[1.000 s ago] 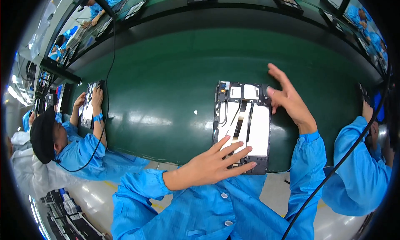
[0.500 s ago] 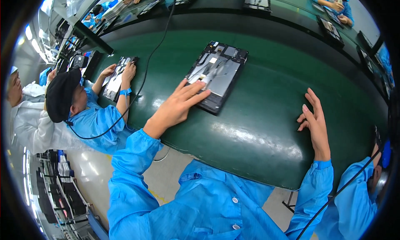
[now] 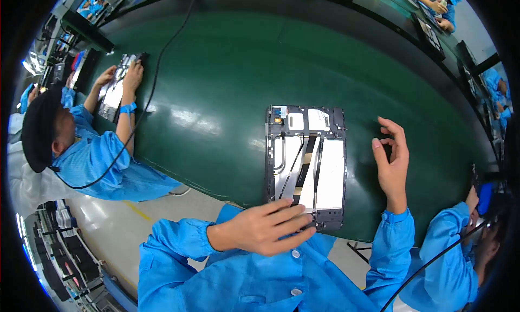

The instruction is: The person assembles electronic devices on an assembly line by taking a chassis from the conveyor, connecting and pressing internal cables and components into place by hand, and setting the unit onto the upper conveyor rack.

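Note:
An opened tablet point(image 3: 331, 171) lies inner side up near the front edge of the bench. Its dark frame surrounds silver panels, thin black cables and a dark strip down the middle. My left hand point(image 3: 265, 228) rests over the tablet's near end, fingers stretched out and slightly spread. That hand covers the lower left corner of the tablet. To the right of the tablet, my right hand point(image 3: 394, 163) hovers apart from it, holding nothing. Its fingers are loosely bent and the thumb stands away from them.
A green-topped bench point(image 3: 216, 68) carries everything. At left, a co-worker in a black cap point(image 3: 40, 130) handles another opened tablet point(image 3: 115, 89). A black cable point(image 3: 157, 73) hangs across that side. A blue sleeve point(image 3: 447, 258) of another person is close at right. More devices point(image 3: 430, 38) sit on the far ledge.
The tablet has come toward me and turned straighter, with my left hand moving along on its near end. My right hand has shifted slightly left. The whole view has also moved.

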Motion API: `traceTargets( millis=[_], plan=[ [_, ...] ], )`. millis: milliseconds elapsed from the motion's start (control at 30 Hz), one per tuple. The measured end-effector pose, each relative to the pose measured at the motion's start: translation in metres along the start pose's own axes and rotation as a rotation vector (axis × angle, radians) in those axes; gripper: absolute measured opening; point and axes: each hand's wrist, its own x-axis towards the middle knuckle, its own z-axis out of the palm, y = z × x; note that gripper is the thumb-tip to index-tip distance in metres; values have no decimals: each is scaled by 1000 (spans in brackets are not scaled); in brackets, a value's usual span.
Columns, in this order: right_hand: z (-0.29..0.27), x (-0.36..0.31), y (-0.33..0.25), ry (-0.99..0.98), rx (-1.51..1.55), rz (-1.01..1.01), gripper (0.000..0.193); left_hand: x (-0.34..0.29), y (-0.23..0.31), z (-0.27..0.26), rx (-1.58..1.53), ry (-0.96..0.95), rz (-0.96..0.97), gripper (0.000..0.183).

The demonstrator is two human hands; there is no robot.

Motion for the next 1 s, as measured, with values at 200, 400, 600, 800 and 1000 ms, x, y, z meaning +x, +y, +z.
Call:
traceTargets(
  millis=[200, 400, 600, 800, 1000],
  plan=[
    [-3, 1, -4, -50, -180, -36, 47, 36, -46, -4, 150, 265, -540, 27],
    [-4, 1, -2, -53, -150, 8, 48, 32, -59, 11, 165, 360, -631, 26],
    [-6, 1, -4, -63, -177, 8, 48, 33, -60, 8, 100, 350, -630, 27],
    [-6, 2, -3, -72, -209, 20, 48, 40, -64, 2, 80, 280, -631, 31],
    [-4, 5, -4, -61, -233, 27, 48, 41, -65, 0, 72, 272, -603, 31]
  ],
)
